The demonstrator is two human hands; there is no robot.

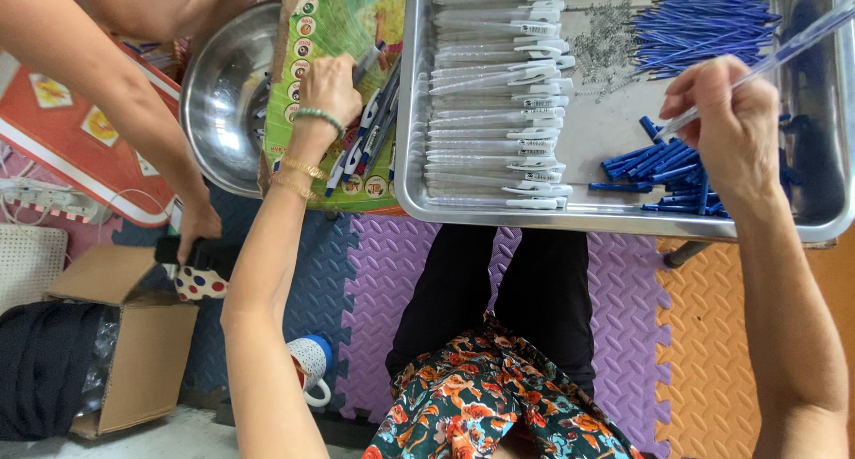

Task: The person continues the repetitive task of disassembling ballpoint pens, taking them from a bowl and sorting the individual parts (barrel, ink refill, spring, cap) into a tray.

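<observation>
Our right hand (726, 125) is pinched shut on a clear pen barrel (775, 56), thumb and forefinger clamped near its lower end so that the long tube slants up and away over the far corner of the steel tray (588, 217). Held that way, the open tip sits just above the heap of blue pen tips (663, 170), which lie within a short reach of the fingers. Beyond them a bundle of blue refills (704, 27) and a scatter of small springs (606, 40) share the same tray, each kind in its own patch, seemingly so that parts can be picked without searching. A neat stack of white-clipped barrels (499, 94) fills the tray's left half.

Our left hand (328, 89) rests curled over finished pens (370, 134) piled on a green printed board (343, 23); whether it actually grips one we cannot tell, since the fingers hide it. A steel bowl (223, 94) sits just beside that board. Further left, another person's hand (198, 223) reaches down to a dark object near a cardboard box (134, 343) on the foam floor mats (374, 272).
</observation>
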